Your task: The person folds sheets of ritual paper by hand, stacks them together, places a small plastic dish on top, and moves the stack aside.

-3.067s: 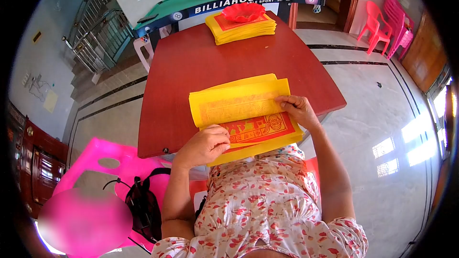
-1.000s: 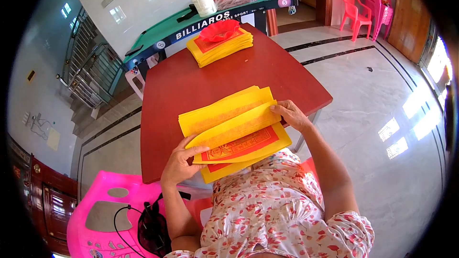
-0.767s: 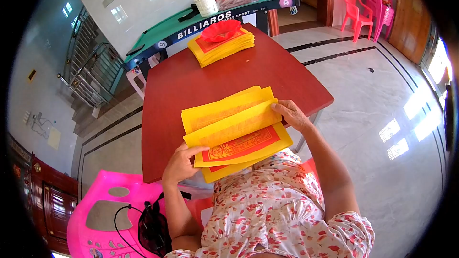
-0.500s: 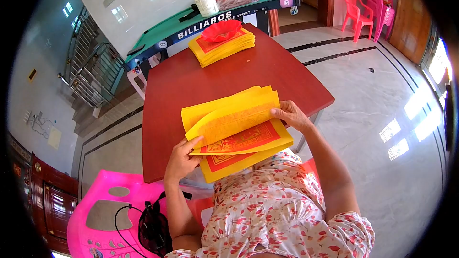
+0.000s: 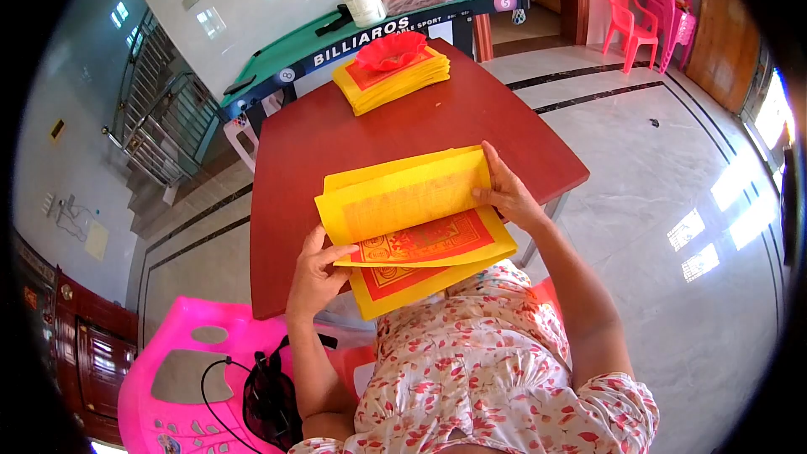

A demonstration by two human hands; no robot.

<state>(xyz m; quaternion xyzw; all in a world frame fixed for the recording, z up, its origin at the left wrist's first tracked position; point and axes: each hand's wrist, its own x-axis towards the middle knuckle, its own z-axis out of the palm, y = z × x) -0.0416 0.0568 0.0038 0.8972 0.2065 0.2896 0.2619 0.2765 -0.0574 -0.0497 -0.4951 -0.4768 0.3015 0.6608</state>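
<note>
- Held over the near edge of the surface [image 5: 319, 143], partly above the floral clothing [image 5: 471, 340]: loosely layered yellow paper sheets [image 5: 420, 240] with red printed panels, the topmost curled back.
- In the left-hand grip [image 5: 318, 275]: pinching the left end of a printed sheet, thumb on top, fingers partly hidden.
- In the right-hand grip [image 5: 508, 193]: pinching the right end of the curled flap, index finger extended along its edge.
- Could crease askew if pulled unevenly, or tear under too sharp a tug.
- Could shed lower sheets onto the clothing, from overhanging the edge with little visible hold.
- Farther off, well apart: a stack of similar sheets [image 5: 399, 97] under a red scalloped dish [image 5: 392, 50].
- Beyond: a billiards table [image 5: 294, 52] bearing a white tub [image 5: 363, 3].
</note>
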